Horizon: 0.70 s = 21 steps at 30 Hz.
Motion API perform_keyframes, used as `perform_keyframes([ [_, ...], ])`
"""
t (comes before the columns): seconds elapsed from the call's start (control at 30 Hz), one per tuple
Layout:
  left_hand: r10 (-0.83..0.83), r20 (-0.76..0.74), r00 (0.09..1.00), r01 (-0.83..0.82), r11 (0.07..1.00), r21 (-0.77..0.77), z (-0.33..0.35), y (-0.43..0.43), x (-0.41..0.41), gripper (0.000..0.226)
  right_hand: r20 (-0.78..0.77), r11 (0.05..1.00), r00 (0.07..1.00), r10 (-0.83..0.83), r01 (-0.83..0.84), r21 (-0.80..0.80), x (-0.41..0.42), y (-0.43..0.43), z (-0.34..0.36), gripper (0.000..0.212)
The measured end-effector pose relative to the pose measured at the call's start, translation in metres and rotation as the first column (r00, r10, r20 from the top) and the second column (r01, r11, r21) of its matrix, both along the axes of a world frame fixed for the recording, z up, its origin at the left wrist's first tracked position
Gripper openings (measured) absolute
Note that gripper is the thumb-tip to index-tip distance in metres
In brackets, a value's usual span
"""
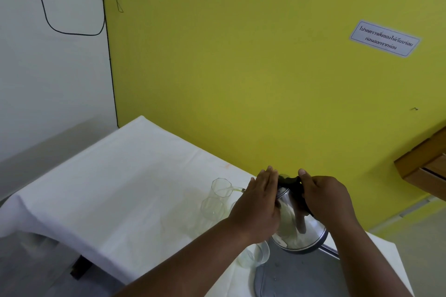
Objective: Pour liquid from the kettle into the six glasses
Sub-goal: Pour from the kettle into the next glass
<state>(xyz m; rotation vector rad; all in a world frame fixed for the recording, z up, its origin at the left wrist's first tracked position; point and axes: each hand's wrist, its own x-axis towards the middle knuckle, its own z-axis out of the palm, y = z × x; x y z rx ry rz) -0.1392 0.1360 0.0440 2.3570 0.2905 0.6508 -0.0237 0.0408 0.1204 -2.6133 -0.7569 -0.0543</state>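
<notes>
Two hands | left hand (258,202) flat on shiny tilted kettle (299,231) | right hand (325,198) grips handle (289,179)

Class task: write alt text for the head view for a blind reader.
A person tilts a steel kettle, right hand gripping its black handle, left hand flat against its side, pouring a stream into a clear glass on a white-clothed table.

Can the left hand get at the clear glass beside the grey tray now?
Probably not yet: the left hand presses the tilted steel kettle, and that clear glass sits beneath its forearm.
</notes>
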Motion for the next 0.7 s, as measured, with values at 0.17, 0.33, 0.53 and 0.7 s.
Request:
perform_keyframes([
  [0.17, 0.0, 0.001, 1.0, 0.0, 1.0, -0.007, 0.0004, -0.0008, 0.0003, 0.065, 0.021, 1.0, 1.0, 0.002, -0.001, -0.013, -0.0002, 0.0004, 0.001, 0.063],
  [0.33, -0.006, 0.002, 1.0, 0.006, 1.0, -0.005, 0.0009, -0.0004, 0.0008, 0.066, 0.012, 1.0, 1.0, -0.005, 0.005, -0.009, 0.0002, -0.0006, 0.0029, 0.062],
  [0.53, -0.005, -0.004, 1.0, 0.005, 1.0, -0.009, 0.0013, -0.0014, 0.001, 0.066, 0.025, 1.0, 1.0, 0.006, -0.006, -0.016, 0.0003, -0.0013, 0.0039, 0.063],
  [0.7, -0.002, 0.003, 1.0, 0.003, 1.0, -0.014, 0.0019, -0.0021, 0.0003, 0.066, 0.03, 1.0, 1.0, 0.008, -0.008, -0.019, -0.0007, -0.001, 0.0057, 0.062],
])
